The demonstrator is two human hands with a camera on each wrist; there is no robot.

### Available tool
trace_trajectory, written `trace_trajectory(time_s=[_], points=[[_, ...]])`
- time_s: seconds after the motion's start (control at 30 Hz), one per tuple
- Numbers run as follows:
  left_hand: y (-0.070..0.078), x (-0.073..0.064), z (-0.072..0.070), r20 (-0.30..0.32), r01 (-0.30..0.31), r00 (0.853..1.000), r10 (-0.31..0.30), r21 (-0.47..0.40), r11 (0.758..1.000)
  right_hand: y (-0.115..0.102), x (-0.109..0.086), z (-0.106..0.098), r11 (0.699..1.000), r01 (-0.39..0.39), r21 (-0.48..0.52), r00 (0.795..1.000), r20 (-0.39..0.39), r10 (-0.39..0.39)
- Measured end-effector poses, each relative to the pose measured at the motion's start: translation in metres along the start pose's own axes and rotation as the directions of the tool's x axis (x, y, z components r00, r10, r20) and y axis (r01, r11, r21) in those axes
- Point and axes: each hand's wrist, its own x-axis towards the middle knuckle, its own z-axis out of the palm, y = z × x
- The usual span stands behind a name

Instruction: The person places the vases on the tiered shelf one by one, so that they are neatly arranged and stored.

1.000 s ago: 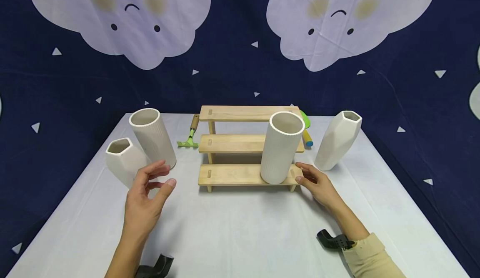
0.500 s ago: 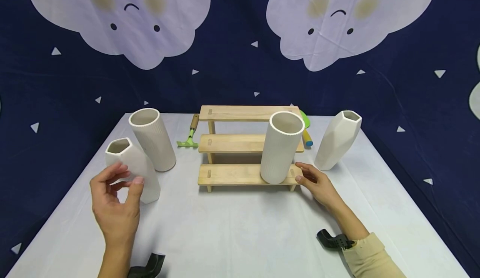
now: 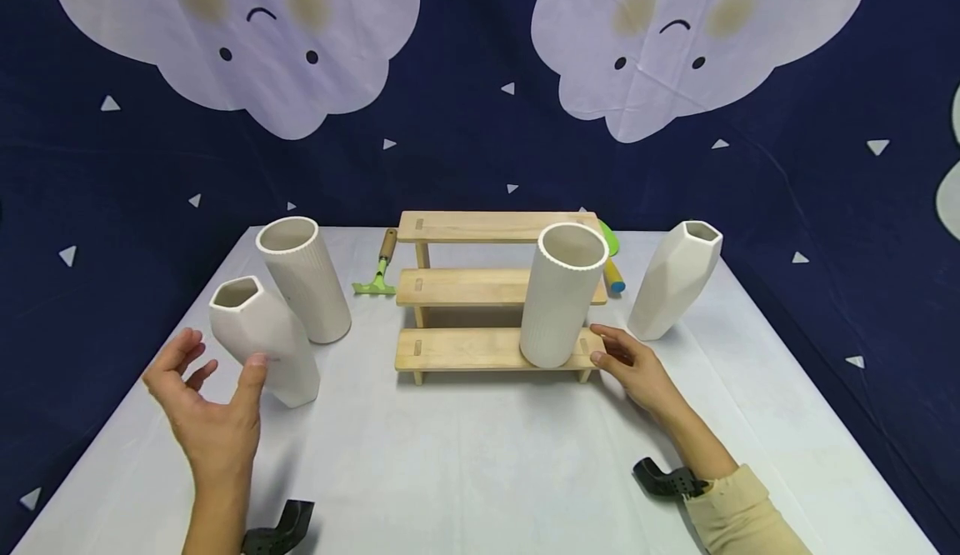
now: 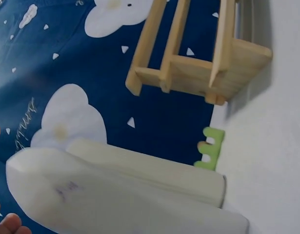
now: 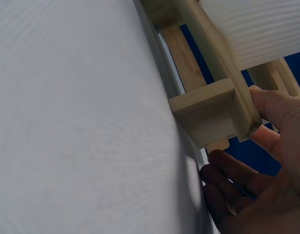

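Note:
My left hand is spread open just left of a white faceted vase, its thumb overlapping the vase's side in the head view. In the left wrist view this vase shows a faint purple mark, and only a few fingertips appear at the left edge. Behind it stands a white ribbed cylinder vase. My right hand holds the right end of the lowest step of a three-tier wooden shelf, thumb and fingers at the board's edges. Another ribbed cylinder vase stands upright on that step.
A second faceted vase stands right of the shelf. A green hand rake with a wooden handle lies left of the shelf; a tool with a yellow and blue handle lies partly hidden behind its right side. White cloth covers the table.
My left hand has moved left and toward me, from in front of the faceted vase to its left side, and its fingers have spread wider. The right hand and the shelf have stayed still.

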Motion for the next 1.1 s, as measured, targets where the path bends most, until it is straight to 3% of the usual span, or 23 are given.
trace_trajectory(time_s=[0.1,0.23,0.53,0.7,1.1], points=[[-0.011,0.001,-0.001,0.054,0.066,0.996,-0.068,0.037,0.997,0.000,0.000,0.000,1.000,-0.001,0.001,1.000,0.000,0.001],[-0.021,0.001,0.000,0.112,0.150,0.981,-0.160,0.094,0.984,0.000,0.000,0.000,1.000,-0.002,0.002,1.000,-0.001,0.002],[-0.036,0.003,0.008,0.193,0.242,0.945,-0.263,0.125,0.962,0.001,0.000,0.000,1.000,-0.002,0.005,1.000,-0.003,0.002],[-0.042,0.002,0.011,0.202,0.268,0.932,-0.300,0.169,0.949,0.000,0.000,0.000,1.000,0.000,0.000,1.000,-0.002,0.000],[-0.051,0.001,0.014,0.204,0.297,0.919,-0.337,0.201,0.933,-0.001,-0.001,0.000,1.000,-0.018,0.009,1.000,0.005,0.018]])
